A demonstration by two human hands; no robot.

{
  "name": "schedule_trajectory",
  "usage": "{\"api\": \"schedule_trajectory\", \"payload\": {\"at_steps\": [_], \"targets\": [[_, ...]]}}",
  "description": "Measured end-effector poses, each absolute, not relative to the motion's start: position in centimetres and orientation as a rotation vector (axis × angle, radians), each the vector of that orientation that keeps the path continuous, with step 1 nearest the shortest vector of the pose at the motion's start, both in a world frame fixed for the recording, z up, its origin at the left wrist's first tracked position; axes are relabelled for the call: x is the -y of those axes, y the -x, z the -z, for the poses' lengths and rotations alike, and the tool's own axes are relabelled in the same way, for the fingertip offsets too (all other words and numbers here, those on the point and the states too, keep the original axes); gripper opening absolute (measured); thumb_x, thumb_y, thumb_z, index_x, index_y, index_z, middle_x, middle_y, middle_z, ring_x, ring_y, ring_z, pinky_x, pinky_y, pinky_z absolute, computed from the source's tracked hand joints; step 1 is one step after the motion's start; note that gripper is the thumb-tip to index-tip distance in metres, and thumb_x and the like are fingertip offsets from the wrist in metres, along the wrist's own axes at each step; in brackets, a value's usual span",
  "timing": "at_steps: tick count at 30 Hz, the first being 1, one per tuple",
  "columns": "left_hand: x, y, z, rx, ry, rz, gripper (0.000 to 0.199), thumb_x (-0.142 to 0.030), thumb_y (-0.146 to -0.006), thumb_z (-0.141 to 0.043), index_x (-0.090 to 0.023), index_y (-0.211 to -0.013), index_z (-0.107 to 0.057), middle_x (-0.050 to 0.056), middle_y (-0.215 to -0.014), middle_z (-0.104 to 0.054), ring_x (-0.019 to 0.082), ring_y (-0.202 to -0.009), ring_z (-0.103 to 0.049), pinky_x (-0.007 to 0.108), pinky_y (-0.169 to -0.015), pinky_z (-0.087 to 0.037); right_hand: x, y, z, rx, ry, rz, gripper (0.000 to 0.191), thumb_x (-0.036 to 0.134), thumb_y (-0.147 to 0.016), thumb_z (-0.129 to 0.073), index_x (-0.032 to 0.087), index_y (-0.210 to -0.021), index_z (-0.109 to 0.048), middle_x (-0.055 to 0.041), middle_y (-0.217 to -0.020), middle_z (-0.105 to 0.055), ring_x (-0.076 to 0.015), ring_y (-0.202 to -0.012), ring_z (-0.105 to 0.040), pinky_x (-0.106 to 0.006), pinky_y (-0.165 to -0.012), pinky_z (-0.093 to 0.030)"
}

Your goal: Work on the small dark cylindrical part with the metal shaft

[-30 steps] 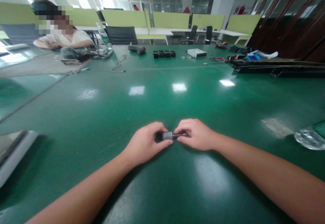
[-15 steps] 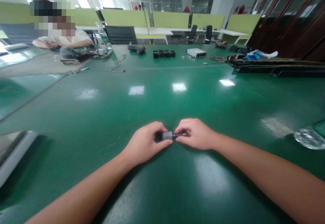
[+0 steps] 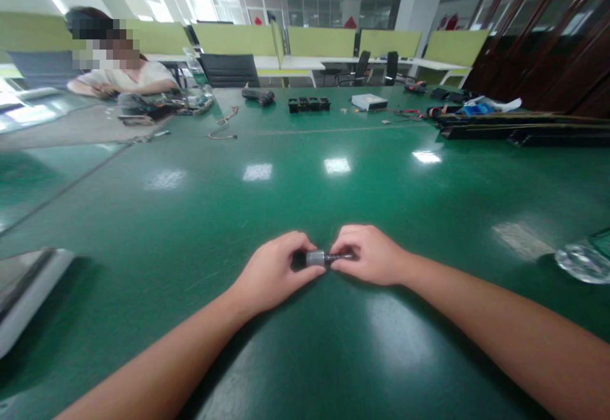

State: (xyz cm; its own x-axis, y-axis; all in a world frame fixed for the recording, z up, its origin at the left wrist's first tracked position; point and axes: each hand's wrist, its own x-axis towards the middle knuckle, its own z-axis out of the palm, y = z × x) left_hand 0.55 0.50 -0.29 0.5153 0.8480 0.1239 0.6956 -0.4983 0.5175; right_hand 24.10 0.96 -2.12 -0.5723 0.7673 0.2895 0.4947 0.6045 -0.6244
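Observation:
A small motor (image 3: 315, 258), a grey metal cylinder with a dark, thin threaded shaft (image 3: 337, 257), lies sideways low over the green tabletop (image 3: 305, 204). My left hand (image 3: 274, 270) grips the cylinder between thumb and fingertips, with the thumb along its near side. From the right, my right hand (image 3: 374, 255) pinches the shaft, thumb in front and fingers behind. Its fingers cover part of the shaft, and the tip reaches in toward the palm. Both hands are closed and only a narrow gap parts their fingertips.
A grey-edged flat object (image 3: 33, 293) lies at left, a clear plastic bottle (image 3: 584, 261) at right. Along the far side are a black block (image 3: 309, 104), a white box (image 3: 369, 101), cables and black bars (image 3: 524, 128). Another person (image 3: 124, 80) sits at the far left.
The whole view has shifted slightly downward in the picture. Both hands keep the same hold on the motor and its shaft, with no clear movement between them.

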Motion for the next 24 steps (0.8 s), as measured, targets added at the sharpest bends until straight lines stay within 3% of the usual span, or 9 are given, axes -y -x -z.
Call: {"api": "schedule_trajectory", "payload": {"at_steps": [24], "targets": [[-0.45, -0.52, 0.33, -1.270, -2.360, -0.503, 0.024, -0.043, -0.083, -0.068, -0.021, -0.092, -0.066, -0.001, -0.081, -0.064, 0.016, -0.070, -0.056, 0.027, -0.068, -0.042, -1.01, -24.69, 1.99, 2.297, 1.000, -0.623, 0.007, 0.018, -0.078, -0.073, 0.016, -0.084, -0.072, -0.0016, -0.078, -0.064, -0.0132, -0.071, -0.057, -0.025, -0.065, -0.040]]}}
